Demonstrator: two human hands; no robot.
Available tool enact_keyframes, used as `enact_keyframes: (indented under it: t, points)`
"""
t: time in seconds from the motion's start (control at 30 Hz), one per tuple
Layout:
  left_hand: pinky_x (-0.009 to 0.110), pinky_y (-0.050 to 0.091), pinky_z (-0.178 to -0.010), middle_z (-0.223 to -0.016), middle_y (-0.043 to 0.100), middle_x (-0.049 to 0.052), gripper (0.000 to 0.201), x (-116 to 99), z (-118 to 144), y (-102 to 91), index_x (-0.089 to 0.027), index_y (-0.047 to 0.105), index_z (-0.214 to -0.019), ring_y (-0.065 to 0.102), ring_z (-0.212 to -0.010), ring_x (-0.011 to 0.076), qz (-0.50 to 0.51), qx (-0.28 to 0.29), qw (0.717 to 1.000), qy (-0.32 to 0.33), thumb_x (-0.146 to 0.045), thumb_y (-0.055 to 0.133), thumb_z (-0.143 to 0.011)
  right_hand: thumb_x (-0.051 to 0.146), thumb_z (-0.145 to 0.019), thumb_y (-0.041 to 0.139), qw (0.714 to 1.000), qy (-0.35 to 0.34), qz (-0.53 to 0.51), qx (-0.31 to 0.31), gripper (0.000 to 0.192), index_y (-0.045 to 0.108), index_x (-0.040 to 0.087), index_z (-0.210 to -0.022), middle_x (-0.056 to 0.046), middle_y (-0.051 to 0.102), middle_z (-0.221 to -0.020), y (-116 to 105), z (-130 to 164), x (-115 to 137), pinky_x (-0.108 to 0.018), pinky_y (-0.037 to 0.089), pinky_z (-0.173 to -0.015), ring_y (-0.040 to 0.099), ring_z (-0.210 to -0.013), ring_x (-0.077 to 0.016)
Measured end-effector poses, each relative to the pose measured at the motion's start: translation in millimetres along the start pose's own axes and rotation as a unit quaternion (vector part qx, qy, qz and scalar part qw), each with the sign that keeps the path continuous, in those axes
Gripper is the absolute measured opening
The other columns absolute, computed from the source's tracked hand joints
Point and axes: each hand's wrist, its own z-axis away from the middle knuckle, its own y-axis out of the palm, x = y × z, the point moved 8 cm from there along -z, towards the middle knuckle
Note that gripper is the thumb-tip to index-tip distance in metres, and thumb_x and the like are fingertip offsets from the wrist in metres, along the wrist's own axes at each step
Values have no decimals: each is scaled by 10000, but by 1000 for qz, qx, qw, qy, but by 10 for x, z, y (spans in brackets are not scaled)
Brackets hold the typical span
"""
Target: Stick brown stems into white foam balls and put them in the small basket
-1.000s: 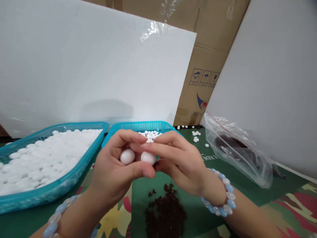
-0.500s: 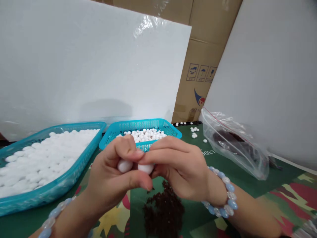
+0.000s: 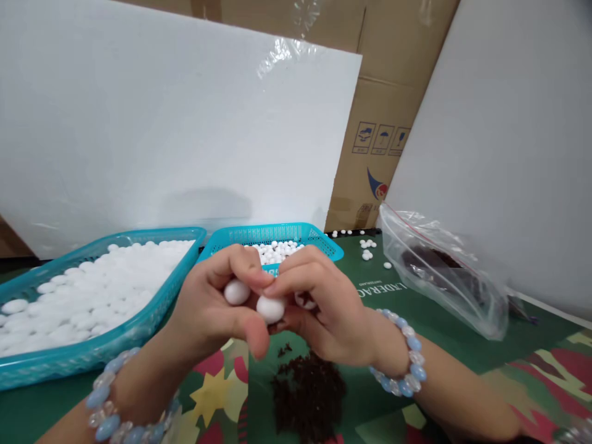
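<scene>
My left hand (image 3: 203, 302) curls its fingers round a small smooth white ball (image 3: 237, 293), its thumb held apart below. Close beside it, my right hand (image 3: 330, 308) pinches a second white ball (image 3: 271, 309) with its fingertips. Another whitish piece (image 3: 305, 300) shows in the curl of my right hand, mostly hidden by the fingers. The fingertips of both hands meet above the pinched ball. Below the hands, a heap of dark brown crumbly bits (image 3: 311, 394) lies on the green printed mat (image 3: 365, 345).
A large blue basket (image 3: 160, 308) full of white balls stands left. Behind my hands is a smaller blue basket (image 3: 324, 237) with more. Several loose balls (image 3: 367, 245) lie on the mat. At right sits a clear zip bag (image 3: 481, 308) holding dark brown material. White boards and cardboard (image 3: 365, 105) stand behind.
My left thumb has drawn down and left, baring more of the pinched ball. A whitish piece now shows inside my right hand. The view has shifted slightly.
</scene>
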Motion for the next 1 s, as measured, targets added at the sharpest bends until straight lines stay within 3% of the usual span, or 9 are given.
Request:
enact_keyframes:
  t: [0.23,0.5,0.67,0.73,0.83,0.93,1.0]
  points:
    - [118,320,-324,-498,400,-53,179,-35,-25,-68,-208,565,-715,384,-405,30,-26,47,998,-32,-190,593,-539,261,-768,350,999,13,-34,41,128,423,157,-754,-2,461,-652,24,-30,-25,-182,410,-579,452,-670,-73]
    - [115,319,-300,-461,377,-65,176,55,16,-65,-206,544,-577,361,-367,36,7,-4,995,-97,-109,638,-463,190,-758,364,996,50,-61,32,82,432,162,-722,-1,462,-640,37,-9,-53,-179,399,-543,433,-610,-76]
    - [106,351,-350,-491,446,-64,152,76,9,-27,-204,534,-606,415,-403,30,30,-15,994,-102,-105,604,-515,203,-740,393,996,68,-47,30,65,428,159,-707,-3,455,-645,11,-11,-55,-186,393,-543,426,-615,-81]
    - [111,337,-335,-479,447,-60,111,87,-5,-67,-209,539,-627,408,-393,33,20,-48,994,-101,-180,597,-538,173,-710,435,992,106,-55,31,13,426,164,-712,1,457,-676,-9,-12,-102,-175,388,-527,423,-625,-77]
    - [122,275,-289,-393,377,-69,139,116,-27,-138,-204,537,-657,334,-318,27,17,-80,991,-107,-321,543,-582,148,-670,467,972,208,-113,7,84,416,177,-730,22,451,-697,-81,15,-258,-132,329,-385,366,-467,-28]
    - [133,253,-288,-358,326,-72,199,76,9,-297,-170,523,-637,313,-294,25,-10,-119,987,-105,-365,490,-618,166,-662,450,929,315,-195,-7,85,393,186,-723,32,464,-712,-125,82,-454,-112,212,-280,239,-350,10]
    - [142,288,-321,-389,354,-62,205,10,110,-468,-159,517,-659,365,-332,34,-41,-165,980,-101,-357,465,-643,171,-645,442,899,362,-244,16,95,356,188,-683,36,474,-683,-100,125,-560,-105,174,-266,213,-340,13]
